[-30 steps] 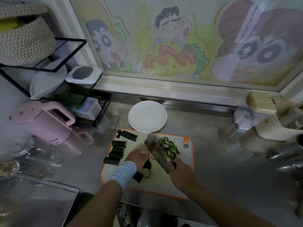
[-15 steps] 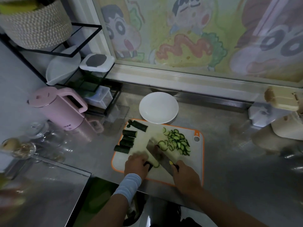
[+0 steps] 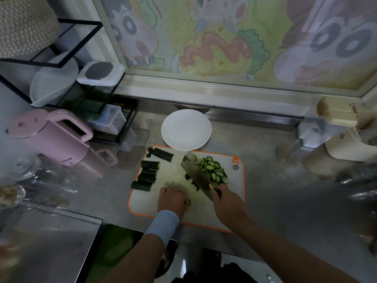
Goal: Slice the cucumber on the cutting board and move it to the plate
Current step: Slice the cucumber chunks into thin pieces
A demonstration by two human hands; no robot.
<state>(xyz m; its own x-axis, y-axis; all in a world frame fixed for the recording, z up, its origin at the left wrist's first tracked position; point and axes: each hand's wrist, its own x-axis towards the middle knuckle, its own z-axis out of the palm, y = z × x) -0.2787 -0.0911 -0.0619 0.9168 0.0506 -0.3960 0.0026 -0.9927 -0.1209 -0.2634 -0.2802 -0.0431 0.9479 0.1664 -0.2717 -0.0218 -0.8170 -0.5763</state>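
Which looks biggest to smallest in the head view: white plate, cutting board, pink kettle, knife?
1. cutting board
2. pink kettle
3. white plate
4. knife
The cutting board sits nearest the camera, so its lead is unsure.

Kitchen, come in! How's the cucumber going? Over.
Right hand grips the knife; left hand on the cutting board, grip blurred. Slices piled beside knife, chunks uncut, plate bare. Nothing in the way.

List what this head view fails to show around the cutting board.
Head view only.
Cucumber piece under the left hand: mostly covered by the hand, and motion blur makes the grip unclear.
Knife handle: buried in the right hand.
Glassware at the left edge: blurred, partly cut off.
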